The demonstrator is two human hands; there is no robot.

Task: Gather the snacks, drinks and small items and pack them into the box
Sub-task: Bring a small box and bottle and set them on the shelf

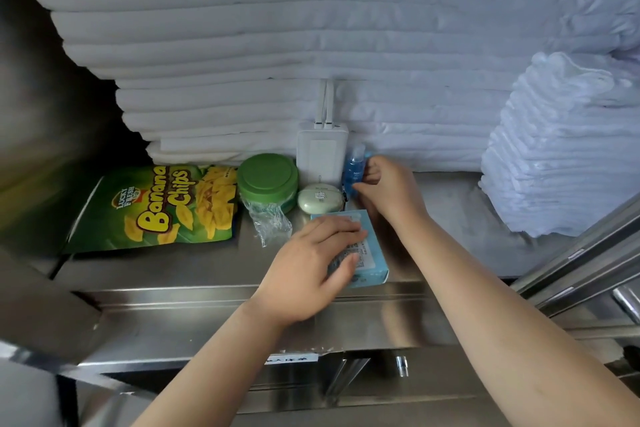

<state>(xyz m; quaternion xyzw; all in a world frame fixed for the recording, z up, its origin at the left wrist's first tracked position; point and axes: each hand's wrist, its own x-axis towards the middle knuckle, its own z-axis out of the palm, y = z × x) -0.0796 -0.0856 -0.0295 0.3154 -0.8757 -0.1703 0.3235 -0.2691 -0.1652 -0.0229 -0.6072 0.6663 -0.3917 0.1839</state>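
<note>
Right hand is pinching the little blue bottle at the back of the shelf, thumb and fingers curled round it. It looks like light, slick plastic, so best held by the body. Left hand lies fairly flat on the pale blue carton, near the front edge. That's stiff card, so take it by its edges. Chips bag reads "Lucky Fresh Banana Chips" and looks crushable.
</note>
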